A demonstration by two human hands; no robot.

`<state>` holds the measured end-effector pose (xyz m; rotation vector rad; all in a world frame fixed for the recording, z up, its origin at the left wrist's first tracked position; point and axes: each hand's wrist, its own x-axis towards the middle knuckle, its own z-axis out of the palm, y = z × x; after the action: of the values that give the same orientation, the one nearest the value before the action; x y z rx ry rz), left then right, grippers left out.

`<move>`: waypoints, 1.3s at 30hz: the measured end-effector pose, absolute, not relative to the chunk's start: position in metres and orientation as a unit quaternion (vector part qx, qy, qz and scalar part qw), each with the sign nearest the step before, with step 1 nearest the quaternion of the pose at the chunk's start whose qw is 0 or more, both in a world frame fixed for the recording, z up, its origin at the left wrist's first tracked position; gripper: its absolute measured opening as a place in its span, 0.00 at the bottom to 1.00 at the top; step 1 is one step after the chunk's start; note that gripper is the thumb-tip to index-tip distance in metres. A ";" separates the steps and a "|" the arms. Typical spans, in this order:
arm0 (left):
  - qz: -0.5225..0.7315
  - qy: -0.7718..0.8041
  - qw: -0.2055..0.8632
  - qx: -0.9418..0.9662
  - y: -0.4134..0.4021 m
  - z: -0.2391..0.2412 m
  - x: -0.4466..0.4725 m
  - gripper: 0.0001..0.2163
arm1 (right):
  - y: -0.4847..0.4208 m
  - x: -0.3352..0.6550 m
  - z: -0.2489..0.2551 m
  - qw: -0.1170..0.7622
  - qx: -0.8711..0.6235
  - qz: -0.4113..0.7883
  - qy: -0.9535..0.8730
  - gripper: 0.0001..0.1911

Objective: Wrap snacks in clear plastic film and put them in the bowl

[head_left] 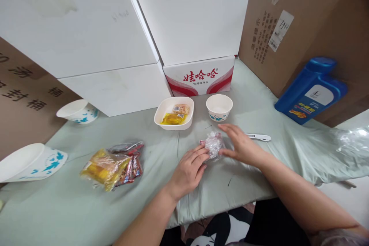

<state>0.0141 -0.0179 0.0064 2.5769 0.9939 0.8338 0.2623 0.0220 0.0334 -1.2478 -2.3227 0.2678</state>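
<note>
A crumpled clear plastic bundle (213, 144) with some red print lies on the green cloth in front of me. The fingers of my left hand (188, 167) lie stretched along its left side, touching it. My right hand (243, 146) is at its right, thumb close to the plastic and fingers spread apart above the cloth. What is inside the bundle cannot be made out. Just beyond stands a white paper bowl (219, 113) with blue leaf print. A white utility knife (261, 137) lies beside my right hand, partly hidden by it.
A white tray (159, 117) holds yellow and pinkish packets. Yellow and red packets (112, 165) lie at left, near two paper bowls (82, 114) (43, 165). White boxes (198, 77) and a brown carton (268, 27) border the back. A blue bottle (313, 90) leans at right.
</note>
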 end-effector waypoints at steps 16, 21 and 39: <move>0.375 0.452 0.270 0.763 -0.014 0.009 0.012 0.14 | 0.013 0.251 0.041 0.422 -0.305 0.483 -0.704 0.13; 0.538 0.509 0.280 0.611 -0.002 0.011 0.002 0.10 | 0.027 0.259 0.031 0.511 -0.422 0.432 -0.612 0.18; 0.558 0.582 0.102 0.583 0.006 0.019 -0.021 0.13 | 0.027 0.266 0.032 0.424 -0.473 0.116 -0.764 0.14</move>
<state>-0.0213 0.0060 0.0189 1.7222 1.7175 1.6466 0.2658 0.0272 0.0317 -1.1825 -1.9121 0.2902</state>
